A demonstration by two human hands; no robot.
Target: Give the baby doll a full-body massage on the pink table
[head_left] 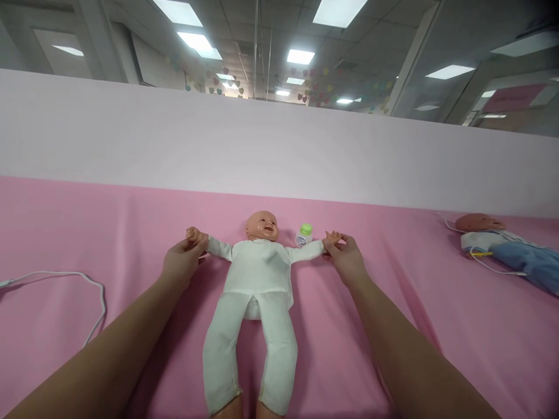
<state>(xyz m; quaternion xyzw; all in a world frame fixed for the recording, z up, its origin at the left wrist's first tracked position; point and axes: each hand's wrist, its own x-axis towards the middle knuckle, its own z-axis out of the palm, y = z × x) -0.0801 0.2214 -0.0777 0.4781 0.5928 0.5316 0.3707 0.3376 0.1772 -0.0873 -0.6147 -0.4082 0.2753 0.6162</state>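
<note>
two fingertip pinches, left hand (186,256) and right hand (347,256) on its wrists | doll (261,267) face-up on pink cloth (144,233) | seems light, soft-bodied; grip sleeve ends, thumbs partly hidden

Training room or nursery-like classroom, suggested by baby dolls (263,265) (509,247) laid out on pink cloth (148,233) — ceiling lit by panels (300,56), glass (283,70) decorated with small hearts (305,98).

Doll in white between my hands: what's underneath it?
Pink cloth shows all around the doll in white and between its legs. The patch directly under its back and legs is covered, so I can't tell whether anything else lies there.
</note>
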